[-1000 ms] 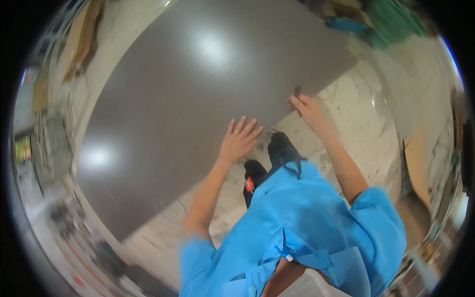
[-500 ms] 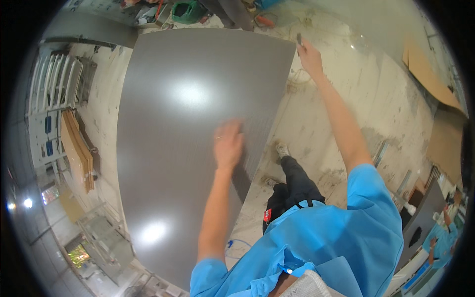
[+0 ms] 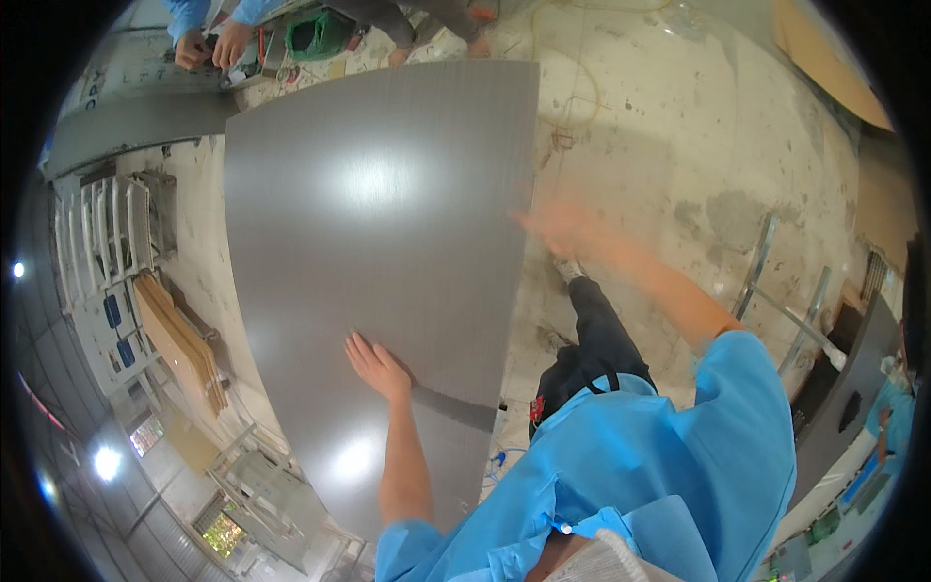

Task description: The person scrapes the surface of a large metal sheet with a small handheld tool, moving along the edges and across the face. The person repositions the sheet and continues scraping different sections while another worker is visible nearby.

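Note:
A large grey panel (image 3: 388, 262) with a brushed-looking, shiny face lies in front of me. My left hand (image 3: 380, 369) rests flat on its nearer part, open, fingers stretched out and holding nothing I can see. Beside it a dark band (image 3: 456, 407) runs across to the panel's right edge. My right hand (image 3: 562, 225) is at or just over that right edge, higher up. Motion smears its fingers, so whether it holds anything does not show.
Another person's hands (image 3: 231, 45) are at the far left, near a green container (image 3: 320, 35). White racks (image 3: 112, 228) and stacked brown boards (image 3: 179, 339) stand left of the panel. Metal rails (image 3: 761, 262) and a leaning dark board (image 3: 849, 398) are at the right.
My right hand, earlier by the panel's far right corner with a small dark thing, has come nearer along the edge. My left hand has moved nearer and left, and now lies flat.

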{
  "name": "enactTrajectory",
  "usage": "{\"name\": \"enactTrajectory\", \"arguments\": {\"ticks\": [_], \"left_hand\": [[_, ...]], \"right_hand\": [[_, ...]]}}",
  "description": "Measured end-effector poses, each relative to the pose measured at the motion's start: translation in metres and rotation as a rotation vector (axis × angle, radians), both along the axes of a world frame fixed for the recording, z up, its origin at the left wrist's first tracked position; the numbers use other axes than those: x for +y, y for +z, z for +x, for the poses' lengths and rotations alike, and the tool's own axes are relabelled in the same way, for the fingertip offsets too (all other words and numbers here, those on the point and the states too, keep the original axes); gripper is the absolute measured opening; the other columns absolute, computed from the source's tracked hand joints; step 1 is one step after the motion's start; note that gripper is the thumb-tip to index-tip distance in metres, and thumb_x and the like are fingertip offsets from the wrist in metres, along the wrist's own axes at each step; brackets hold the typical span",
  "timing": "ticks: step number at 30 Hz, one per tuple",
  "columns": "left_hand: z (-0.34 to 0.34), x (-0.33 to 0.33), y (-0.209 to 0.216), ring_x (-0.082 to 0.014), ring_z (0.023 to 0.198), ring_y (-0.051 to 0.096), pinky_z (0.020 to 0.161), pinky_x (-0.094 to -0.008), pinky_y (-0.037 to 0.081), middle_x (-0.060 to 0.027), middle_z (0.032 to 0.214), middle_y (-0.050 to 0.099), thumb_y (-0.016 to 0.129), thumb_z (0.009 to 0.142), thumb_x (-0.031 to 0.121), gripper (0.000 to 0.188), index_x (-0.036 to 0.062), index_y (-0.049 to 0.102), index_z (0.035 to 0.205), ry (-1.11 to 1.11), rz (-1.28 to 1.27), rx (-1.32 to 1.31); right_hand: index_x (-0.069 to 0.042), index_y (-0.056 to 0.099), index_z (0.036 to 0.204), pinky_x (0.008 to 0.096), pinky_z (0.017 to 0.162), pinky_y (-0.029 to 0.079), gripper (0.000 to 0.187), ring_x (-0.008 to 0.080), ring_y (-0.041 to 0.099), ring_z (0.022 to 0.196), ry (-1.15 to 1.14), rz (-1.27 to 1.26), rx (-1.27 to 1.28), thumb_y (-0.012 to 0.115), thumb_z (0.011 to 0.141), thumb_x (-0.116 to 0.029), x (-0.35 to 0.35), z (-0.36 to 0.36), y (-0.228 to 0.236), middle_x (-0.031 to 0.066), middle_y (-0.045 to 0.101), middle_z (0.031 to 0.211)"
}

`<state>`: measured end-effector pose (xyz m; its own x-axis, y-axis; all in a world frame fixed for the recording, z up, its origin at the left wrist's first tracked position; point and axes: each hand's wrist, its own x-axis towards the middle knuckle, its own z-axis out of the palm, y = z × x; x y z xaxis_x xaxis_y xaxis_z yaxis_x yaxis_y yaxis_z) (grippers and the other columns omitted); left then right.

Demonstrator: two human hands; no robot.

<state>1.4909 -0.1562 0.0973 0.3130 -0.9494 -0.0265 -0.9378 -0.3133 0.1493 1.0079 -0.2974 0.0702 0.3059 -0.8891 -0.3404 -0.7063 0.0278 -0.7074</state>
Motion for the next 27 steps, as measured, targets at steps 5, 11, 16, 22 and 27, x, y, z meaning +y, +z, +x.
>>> {"name": "enactTrajectory", "arguments": {"ticks": [5, 11, 16, 22, 27], "left_hand": [[0.001, 0.001, 0.001, -0.0399, 0.164, 0.025, 0.132, -0.0555, 0.023, -0.0168, 0.176, 0.033, 0.033, 0.117, 0.041, 0.063, 0.0063, 0.037, 0.169, 0.009, 0.007, -0.011], [0.005, 0.004, -0.003, -0.0391, 0.164, 0.028, 0.132, -0.0559, 0.024, -0.0169, 0.176, 0.035, 0.034, 0.117, 0.04, 0.062, 0.0066, 0.039, 0.169, -0.009, -0.012, -0.039], [0.004, 0.003, -0.003, -0.0397, 0.164, 0.027, 0.132, -0.0558, 0.023, -0.0175, 0.176, 0.034, 0.035, 0.116, 0.039, 0.062, 0.0065, 0.039, 0.169, -0.003, -0.022, 0.002], [0.002, 0.003, 0.001, -0.0393, 0.164, 0.026, 0.132, -0.0556, 0.023, -0.0174, 0.176, 0.034, 0.037, 0.116, 0.038, 0.061, 0.007, 0.039, 0.169, 0.004, -0.004, -0.013], [0.002, 0.003, 0.0, -0.0402, 0.163, 0.028, 0.131, -0.0562, 0.025, -0.0177, 0.175, 0.035, 0.037, 0.116, 0.037, 0.061, 0.0063, 0.038, 0.169, 0.015, -0.003, 0.005]], "right_hand": [[-0.008, 0.067, 0.143, 0.0463, 0.1, 0.058, 0.039, 0.0389, 0.071, 0.117, -0.448, -0.448, -0.097, 0.058, 0.108, -0.023, -0.092, -0.046, 0.0, 0.0213, 0.074, 0.128], [-0.011, 0.065, 0.144, 0.0474, 0.093, 0.059, 0.04, 0.039, 0.073, 0.111, -0.379, -0.577, 0.002, 0.059, 0.107, -0.024, -0.173, -0.085, -0.035, 0.0165, 0.076, 0.124], [-0.022, 0.061, 0.152, 0.0453, 0.099, 0.06, 0.052, 0.0316, 0.071, 0.124, 0.11, -0.324, 0.151, 0.06, 0.1, -0.018, -0.075, -0.044, -0.027, 0.0073, 0.075, 0.135], [-0.016, 0.057, 0.156, 0.0458, 0.103, 0.058, 0.05, 0.032, 0.071, 0.123, -0.202, -0.446, 0.141, 0.053, 0.106, -0.018, -0.139, -0.071, 0.004, 0.0088, 0.074, 0.137], [-0.016, 0.048, 0.163, 0.0472, 0.104, 0.058, 0.053, 0.0315, 0.071, 0.125, 0.001, -0.24, 0.193, 0.046, 0.11, -0.015, -0.12, -0.056, -0.001, 0.013, 0.069, 0.146]]}}
